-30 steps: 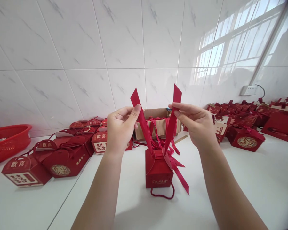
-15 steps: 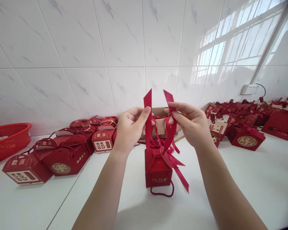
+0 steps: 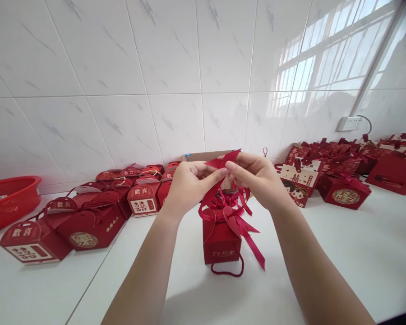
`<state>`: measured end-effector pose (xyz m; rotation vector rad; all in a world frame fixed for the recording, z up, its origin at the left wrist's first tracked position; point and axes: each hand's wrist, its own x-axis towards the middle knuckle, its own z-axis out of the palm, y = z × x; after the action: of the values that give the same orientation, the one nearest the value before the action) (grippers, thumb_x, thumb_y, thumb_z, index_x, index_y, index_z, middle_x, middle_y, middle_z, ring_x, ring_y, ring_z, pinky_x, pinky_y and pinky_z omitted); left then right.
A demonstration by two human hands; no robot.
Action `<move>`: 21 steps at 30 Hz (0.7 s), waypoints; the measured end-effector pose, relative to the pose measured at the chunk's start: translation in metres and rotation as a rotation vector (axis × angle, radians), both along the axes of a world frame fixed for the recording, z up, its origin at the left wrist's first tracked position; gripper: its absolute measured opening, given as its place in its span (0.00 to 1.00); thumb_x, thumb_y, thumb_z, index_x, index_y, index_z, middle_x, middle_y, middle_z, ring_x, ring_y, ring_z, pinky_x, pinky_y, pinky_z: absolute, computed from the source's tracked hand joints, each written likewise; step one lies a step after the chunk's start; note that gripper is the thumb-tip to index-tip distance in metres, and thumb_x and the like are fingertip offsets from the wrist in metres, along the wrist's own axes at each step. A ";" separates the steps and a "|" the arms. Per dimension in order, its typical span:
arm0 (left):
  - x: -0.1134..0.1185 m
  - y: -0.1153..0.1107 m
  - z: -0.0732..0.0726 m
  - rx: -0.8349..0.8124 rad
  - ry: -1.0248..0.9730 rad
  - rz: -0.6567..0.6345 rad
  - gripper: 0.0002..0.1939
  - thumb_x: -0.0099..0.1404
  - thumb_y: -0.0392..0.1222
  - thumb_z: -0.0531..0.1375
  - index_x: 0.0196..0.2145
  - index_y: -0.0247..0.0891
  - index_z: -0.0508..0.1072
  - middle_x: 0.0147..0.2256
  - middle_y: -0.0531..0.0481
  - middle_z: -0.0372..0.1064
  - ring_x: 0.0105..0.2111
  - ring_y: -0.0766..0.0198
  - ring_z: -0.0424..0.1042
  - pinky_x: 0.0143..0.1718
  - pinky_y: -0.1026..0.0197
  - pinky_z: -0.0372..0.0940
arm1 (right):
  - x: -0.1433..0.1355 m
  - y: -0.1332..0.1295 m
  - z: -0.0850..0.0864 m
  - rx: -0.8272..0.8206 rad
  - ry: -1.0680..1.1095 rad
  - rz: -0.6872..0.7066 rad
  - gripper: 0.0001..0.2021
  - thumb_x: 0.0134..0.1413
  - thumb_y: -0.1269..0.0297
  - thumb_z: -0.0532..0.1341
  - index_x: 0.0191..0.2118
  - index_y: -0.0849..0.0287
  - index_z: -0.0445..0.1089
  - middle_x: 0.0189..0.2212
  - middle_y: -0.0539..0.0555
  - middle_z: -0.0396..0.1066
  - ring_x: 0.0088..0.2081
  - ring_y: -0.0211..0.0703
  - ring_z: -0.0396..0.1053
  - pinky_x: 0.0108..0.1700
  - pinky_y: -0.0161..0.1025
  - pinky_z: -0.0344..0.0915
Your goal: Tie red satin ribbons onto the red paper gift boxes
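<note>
A small red gift box (image 3: 221, 243) with heart-shaped flaps and gold lettering stands upright on the white table, its dark red cord handle (image 3: 227, 273) hanging at the front. Red ribbon (image 3: 232, 156) rises from the top of the box, and its ends cross between my hands. My left hand (image 3: 191, 183) pinches the ribbon from the left with thumb and fingers. My right hand (image 3: 253, 178) pinches it from the other side, both thumbs almost meeting. Another ribbon tail (image 3: 253, 248) trails down the box's right side. The fingers partly hide where the ribbon crosses.
To the left stand several red gift boxes (image 3: 91, 225) and a red plastic basin (image 3: 13, 198). Rows of red boxes and bags (image 3: 345, 189) fill the right back. Behind my hands sits a cardboard box (image 3: 203, 156) against the tiled wall (image 3: 169, 54).
My hands have come together and slightly lower. The two ribbon ends, held upright and apart before, now cross over each other above the gift box.
</note>
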<state>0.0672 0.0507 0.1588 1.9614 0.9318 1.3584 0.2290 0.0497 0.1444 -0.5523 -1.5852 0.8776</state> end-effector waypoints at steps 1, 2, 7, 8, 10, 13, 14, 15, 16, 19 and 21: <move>0.000 0.001 0.000 -0.007 0.002 -0.013 0.12 0.54 0.50 0.65 0.26 0.37 0.78 0.22 0.50 0.72 0.20 0.67 0.68 0.18 0.67 0.60 | 0.000 0.001 -0.001 -0.004 -0.006 -0.001 0.13 0.53 0.56 0.62 0.40 0.57 0.75 0.23 0.48 0.68 0.22 0.32 0.60 0.22 0.31 0.58; -0.001 0.001 0.000 -0.023 -0.002 -0.037 0.11 0.55 0.49 0.64 0.28 0.38 0.78 0.23 0.50 0.72 0.21 0.67 0.68 0.19 0.67 0.61 | 0.001 0.002 -0.001 -0.011 -0.005 0.002 0.12 0.53 0.56 0.62 0.40 0.56 0.75 0.23 0.48 0.67 0.22 0.32 0.60 0.22 0.31 0.58; -0.006 0.004 0.002 -0.212 0.012 -0.245 0.12 0.60 0.48 0.61 0.38 0.39 0.76 0.31 0.48 0.73 0.32 0.62 0.73 0.31 0.63 0.68 | 0.007 0.011 -0.005 -0.017 0.040 0.086 0.11 0.55 0.56 0.62 0.39 0.55 0.75 0.25 0.49 0.70 0.26 0.35 0.66 0.27 0.32 0.65; -0.007 0.005 0.002 -0.243 0.019 -0.253 0.12 0.60 0.49 0.60 0.37 0.39 0.76 0.31 0.48 0.73 0.32 0.61 0.72 0.30 0.63 0.67 | 0.009 0.012 -0.005 -0.011 0.032 0.101 0.11 0.55 0.56 0.61 0.39 0.55 0.75 0.27 0.50 0.71 0.28 0.36 0.68 0.30 0.34 0.67; -0.008 0.007 0.002 -0.276 0.008 -0.215 0.13 0.60 0.51 0.60 0.34 0.38 0.75 0.30 0.48 0.72 0.31 0.62 0.71 0.29 0.64 0.66 | 0.013 0.012 -0.004 0.026 -0.018 0.107 0.11 0.56 0.56 0.60 0.39 0.55 0.75 0.29 0.51 0.72 0.31 0.38 0.70 0.34 0.37 0.69; -0.008 0.012 0.000 -0.296 -0.034 -0.174 0.14 0.61 0.53 0.58 0.32 0.39 0.75 0.30 0.49 0.72 0.30 0.63 0.71 0.29 0.65 0.65 | 0.019 0.009 -0.003 0.169 -0.189 0.012 0.09 0.57 0.59 0.59 0.39 0.55 0.75 0.31 0.52 0.73 0.33 0.40 0.70 0.38 0.39 0.68; -0.008 0.014 -0.001 -0.303 -0.044 -0.174 0.15 0.61 0.53 0.58 0.32 0.39 0.75 0.30 0.49 0.72 0.30 0.64 0.70 0.29 0.65 0.65 | 0.020 0.008 -0.002 0.231 -0.264 -0.040 0.09 0.58 0.61 0.59 0.38 0.55 0.75 0.31 0.52 0.73 0.34 0.41 0.70 0.38 0.40 0.68; -0.008 0.015 -0.002 -0.305 -0.054 -0.173 0.15 0.61 0.54 0.58 0.31 0.39 0.74 0.29 0.50 0.71 0.29 0.65 0.69 0.29 0.66 0.64 | 0.021 0.007 -0.002 0.297 -0.336 -0.095 0.08 0.58 0.63 0.58 0.38 0.55 0.75 0.31 0.52 0.73 0.34 0.41 0.69 0.38 0.40 0.67; -0.008 0.016 -0.003 -0.304 -0.064 -0.168 0.15 0.61 0.54 0.58 0.30 0.39 0.74 0.29 0.50 0.70 0.28 0.66 0.68 0.29 0.66 0.64 | 0.022 0.007 -0.002 0.363 -0.401 -0.148 0.08 0.57 0.65 0.58 0.38 0.54 0.75 0.31 0.53 0.73 0.35 0.42 0.69 0.38 0.40 0.67; -0.009 0.017 -0.003 -0.298 -0.065 -0.148 0.15 0.60 0.53 0.60 0.28 0.38 0.72 0.27 0.53 0.66 0.27 0.67 0.65 0.28 0.67 0.61 | 0.022 0.008 -0.003 0.527 -0.534 -0.283 0.11 0.57 0.71 0.56 0.38 0.55 0.75 0.32 0.53 0.73 0.37 0.44 0.68 0.39 0.42 0.66; -0.009 0.016 -0.002 -0.290 -0.027 -0.155 0.15 0.60 0.52 0.60 0.28 0.37 0.71 0.26 0.53 0.64 0.27 0.68 0.63 0.29 0.67 0.59 | 0.021 0.011 -0.004 0.612 -0.567 -0.360 0.12 0.56 0.75 0.55 0.38 0.56 0.75 0.32 0.54 0.74 0.37 0.45 0.68 0.40 0.44 0.66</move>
<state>0.0578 0.0671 0.1565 1.7512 0.8896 1.0943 0.2499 0.0608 0.1402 -0.6389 -2.0551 -0.0716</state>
